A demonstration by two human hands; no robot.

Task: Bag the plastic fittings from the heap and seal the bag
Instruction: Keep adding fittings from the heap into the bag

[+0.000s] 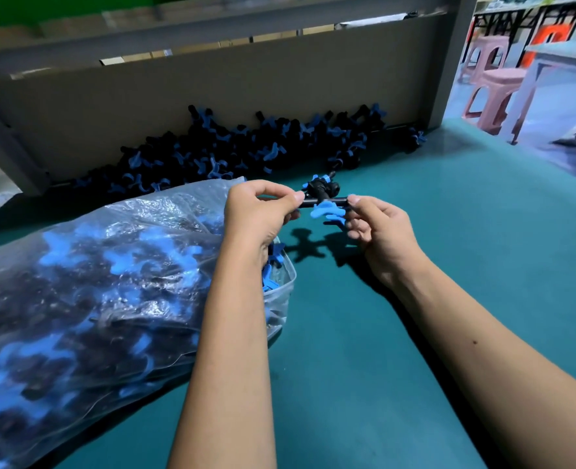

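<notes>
Black-and-blue fitting (324, 199) pinched between left hand (259, 211) and right hand (378, 228), above bench (415, 299) middle. Filled bag (93, 292) at left edge; heap (232, 150) along back edge.

Open green table (398, 333) across the lower right and centre of the frame, free for passing. Blocked at lower left by the full bag (93, 299), its mouth near centre. Blocked along the top by a cardboard wall (212, 106), with the heap (239, 147) piled against its foot. Narrow bare strip between heap and bag. Post (449, 62) at upper right; stools (493, 82) beyond the table edge.
</notes>
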